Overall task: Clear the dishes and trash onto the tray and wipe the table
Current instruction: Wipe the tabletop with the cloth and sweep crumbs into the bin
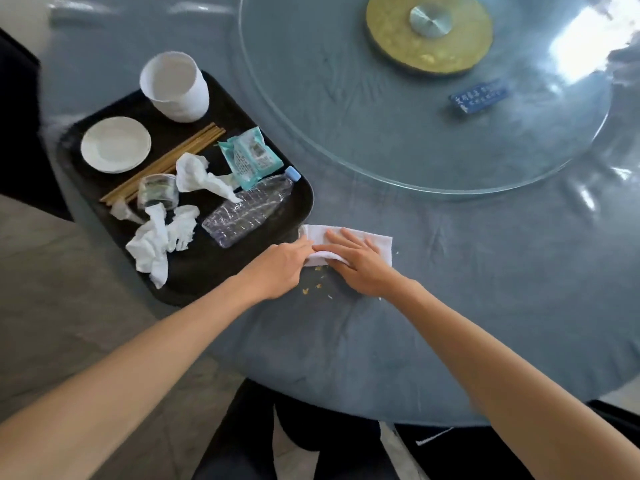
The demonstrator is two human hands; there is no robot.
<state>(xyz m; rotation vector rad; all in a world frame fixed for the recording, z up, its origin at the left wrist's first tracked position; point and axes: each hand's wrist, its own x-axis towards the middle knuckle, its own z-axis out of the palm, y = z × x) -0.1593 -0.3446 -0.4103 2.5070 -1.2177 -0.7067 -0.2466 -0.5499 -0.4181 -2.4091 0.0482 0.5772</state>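
Dishes (116, 144) and trash (157, 244) lie on the tray (194, 271), left of frame. Right hand (356, 261) presses the cloth (374, 241) with flat fingers; left hand (282, 268) pinches its edge. Crumbs (311, 287) remain on the desk (450, 306).

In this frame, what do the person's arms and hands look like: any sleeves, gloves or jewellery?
Both arms are bare along their whole visible length, with no sleeves in view. The left hand and right hand are bare too: no gloves, and no watch, bracelet or ring shows.
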